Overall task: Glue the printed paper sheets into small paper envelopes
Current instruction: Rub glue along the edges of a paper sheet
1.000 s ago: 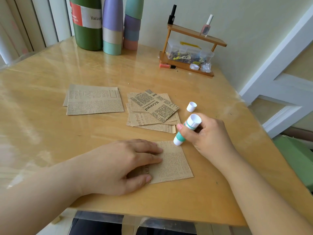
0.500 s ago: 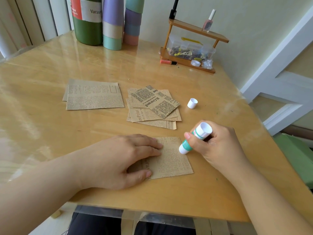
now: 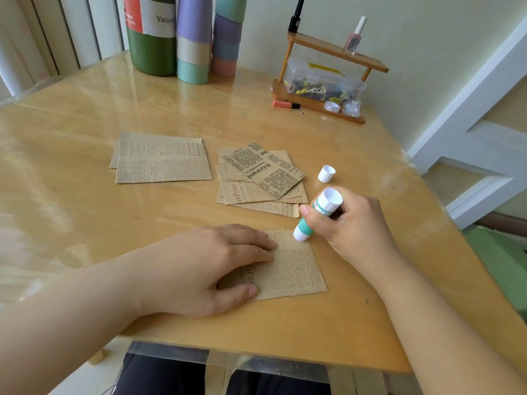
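Wooden table (image 3: 85, 223), left hand (image 3: 205, 266) pressing printed sheet (image 3: 296, 269), glue stick (image 3: 316, 215) beside

A square brown newsprint-patterned paper sheet (image 3: 293, 266) lies flat; a white-and-green uncapped glue stick (image 3: 316, 215) tilts onto its far corner, its small white cap (image 3: 326, 173) upright beyond.

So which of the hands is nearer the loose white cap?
Right. The right hand, gripping the glue stick, sits just below the white cap; the left hand presses the printed sheet farther down-left.
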Action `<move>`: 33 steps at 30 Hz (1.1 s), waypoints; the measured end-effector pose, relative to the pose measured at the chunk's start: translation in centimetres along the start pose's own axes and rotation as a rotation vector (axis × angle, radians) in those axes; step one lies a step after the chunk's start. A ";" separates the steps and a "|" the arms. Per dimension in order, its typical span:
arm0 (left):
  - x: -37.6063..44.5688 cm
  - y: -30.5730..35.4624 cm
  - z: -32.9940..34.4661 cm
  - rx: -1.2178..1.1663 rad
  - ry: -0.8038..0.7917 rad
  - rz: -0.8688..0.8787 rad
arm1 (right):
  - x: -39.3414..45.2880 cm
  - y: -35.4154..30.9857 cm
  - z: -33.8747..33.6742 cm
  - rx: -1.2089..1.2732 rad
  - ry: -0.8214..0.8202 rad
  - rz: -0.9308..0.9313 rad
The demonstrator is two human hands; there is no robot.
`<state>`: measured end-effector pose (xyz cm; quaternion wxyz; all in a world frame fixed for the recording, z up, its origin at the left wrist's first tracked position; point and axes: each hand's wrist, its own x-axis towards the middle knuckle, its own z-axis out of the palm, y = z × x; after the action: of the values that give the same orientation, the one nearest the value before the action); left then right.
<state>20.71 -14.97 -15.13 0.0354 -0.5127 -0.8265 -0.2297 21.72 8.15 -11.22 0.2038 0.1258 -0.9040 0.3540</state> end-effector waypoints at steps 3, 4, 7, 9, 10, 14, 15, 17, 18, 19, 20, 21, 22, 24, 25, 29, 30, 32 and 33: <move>0.1 0.0 -0.1 -0.003 0.004 0.010 | 0.5 0.2 0.2 0.017 -0.032 0.028; 0.0 0.0 -0.1 -0.002 0.004 0.011 | 0.5 0.3 0.2 0.021 -0.035 0.030; 0.0 0.0 -0.3 0.005 0.009 0.013 | 0.5 0.3 0.2 0.021 -0.030 0.020; 0.0 0.0 -0.3 0.014 0.007 0.014 | 0.2 0.2 0.2 0.015 -0.018 0.013; 0.0 0.0 -0.3 0.016 0.006 0.013 | 0.0 0.1 0.1 0.010 -0.006 0.012; -0.1 -0.2 -0.6 0.017 0.027 0.000 | -1.2 -0.5 -0.3 0.023 -0.019 0.006; -0.1 -0.3 -0.6 0.025 0.034 -0.003 | -1.6 -0.6 -0.4 0.035 -0.036 0.007; -0.1 -0.3 -0.7 0.038 0.042 -0.009 | -2.3 -0.6 -0.7 0.048 -0.053 0.013; -0.1 -0.4 -0.7 0.040 0.045 -0.010 | -2.6 -0.5 -0.8 0.039 -0.051 0.009; -0.1 -0.4 -0.7 0.039 0.047 -0.011 | -2.8 -0.5 -0.9 0.030 -0.049 0.006; -0.1 -0.4 -0.7 0.037 0.047 -0.012 | -2.9 -0.4 -0.9 0.028 -0.050 0.004; -0.1 -0.3 -0.8 0.035 0.046 -0.013 | -3.0 -0.5 -0.9 0.032 -0.055 0.004; -0.1 -0.3 -0.8 0.034 0.045 -0.014 | -3.0 -0.5 -0.9 0.037 -0.058 0.003; -0.1 -0.3 -0.8 0.031 0.045 -0.017 | -2.8 -0.4 -0.7 0.033 -0.051 -0.001; -0.1 -0.3 -0.8 0.030 0.045 -0.017 | -2.6 -0.4 -0.6 0.028 -0.048 -0.004; -0.1 -0.2 -0.8 0.027 0.044 -0.020 | -1.1 -0.4 0.2 0.028 -0.022 -0.006; -0.1 -0.2 -0.8 0.023 0.043 -0.022 | -0.7 -0.4 0.5 0.026 -0.014 -0.009; 0.0 -0.2 -0.9 0.016 0.031 -0.026 | 0.0 -0.4 0.9 0.036 -0.016 -0.013; 0.0 -0.2 -0.9 0.015 0.024 -0.028 | 0.3 -0.4 1.1 0.046 -0.028 -0.014</move>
<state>20.37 -15.44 -14.39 0.0459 -0.4982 -0.8347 -0.2301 21.27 7.07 -11.58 0.1906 0.1417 -0.8975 0.3716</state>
